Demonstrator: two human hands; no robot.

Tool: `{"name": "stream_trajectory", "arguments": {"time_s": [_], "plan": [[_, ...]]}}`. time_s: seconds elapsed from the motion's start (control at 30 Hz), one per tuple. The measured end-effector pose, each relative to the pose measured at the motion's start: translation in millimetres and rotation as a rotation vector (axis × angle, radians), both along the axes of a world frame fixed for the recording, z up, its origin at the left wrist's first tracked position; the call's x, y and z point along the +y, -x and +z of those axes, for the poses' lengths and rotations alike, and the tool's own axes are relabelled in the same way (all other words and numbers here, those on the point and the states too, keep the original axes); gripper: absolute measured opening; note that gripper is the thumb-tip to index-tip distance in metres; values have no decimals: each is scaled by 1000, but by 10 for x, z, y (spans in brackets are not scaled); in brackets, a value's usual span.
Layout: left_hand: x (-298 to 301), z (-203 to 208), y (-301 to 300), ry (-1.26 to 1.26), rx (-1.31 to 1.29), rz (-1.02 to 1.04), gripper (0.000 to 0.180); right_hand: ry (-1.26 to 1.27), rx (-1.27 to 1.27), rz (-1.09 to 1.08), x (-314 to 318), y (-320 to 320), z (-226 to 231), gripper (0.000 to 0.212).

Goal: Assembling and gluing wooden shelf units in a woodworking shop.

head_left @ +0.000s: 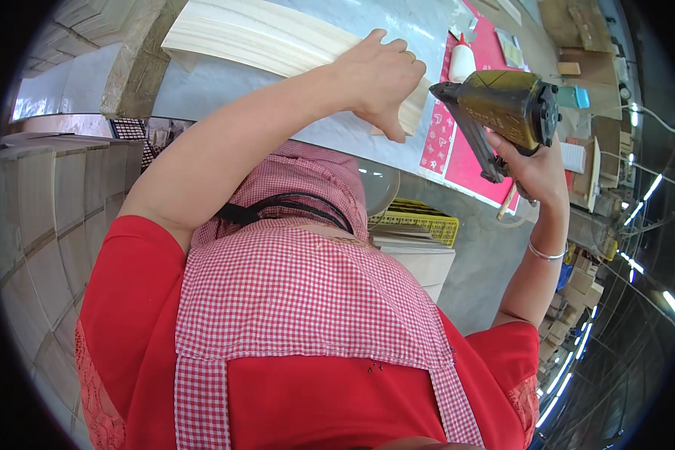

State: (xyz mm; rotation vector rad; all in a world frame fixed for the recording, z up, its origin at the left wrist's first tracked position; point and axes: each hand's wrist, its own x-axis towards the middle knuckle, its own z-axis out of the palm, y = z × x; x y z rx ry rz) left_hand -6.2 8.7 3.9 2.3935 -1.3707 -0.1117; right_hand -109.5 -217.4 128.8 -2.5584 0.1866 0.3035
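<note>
A long pale wooden piece (259, 34) lies on the grey-white work table, its left end showing a raised edge. My left hand (382, 82) grips its right end, fingers over the far side and thumb on the near side; the palm hides part of the wood. In my right hand (536, 169) is a worn, dark yellow pneumatic nail gun (502, 101), fingers wrapped round its handle. The gun's black nose points left, just to the right of the wooden piece and seemingly apart from it.
A white glue bottle (462, 61) with a red tip stands on a pink patterned sheet (469, 161) at right. Stacked boards (49, 187) rise at left. Below the table edge sit a yellow crate (427, 219) and more boards (420, 262). A hose (507, 202) hangs near the gun.
</note>
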Motion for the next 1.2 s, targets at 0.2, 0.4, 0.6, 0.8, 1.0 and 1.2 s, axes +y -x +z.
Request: {"name": "stream_trajectory", "arguments": {"time_s": [0.2,0.4,0.6,0.8,1.0,1.2], "plan": [[-2,9,-10,-10,25,-2,82,-3,-54,96,4,-123,-9,33],[-1,5,-7,0,25,-1,83,1,-28,95,-22,-159,-10,33],[-7,2,5,-3,28,6,83,3,-42,147,-27,-190,19,34],[-4,-1,10,7,19,4,83,-10,-18,106,-8,-224,55,36],[7,2,-23,7,-5,-27,87,22,-85,158,19,-222,60,36],[234,-101,-113,244,-127,27,79,13,-57,-227,-228,135,-31,35]]}}
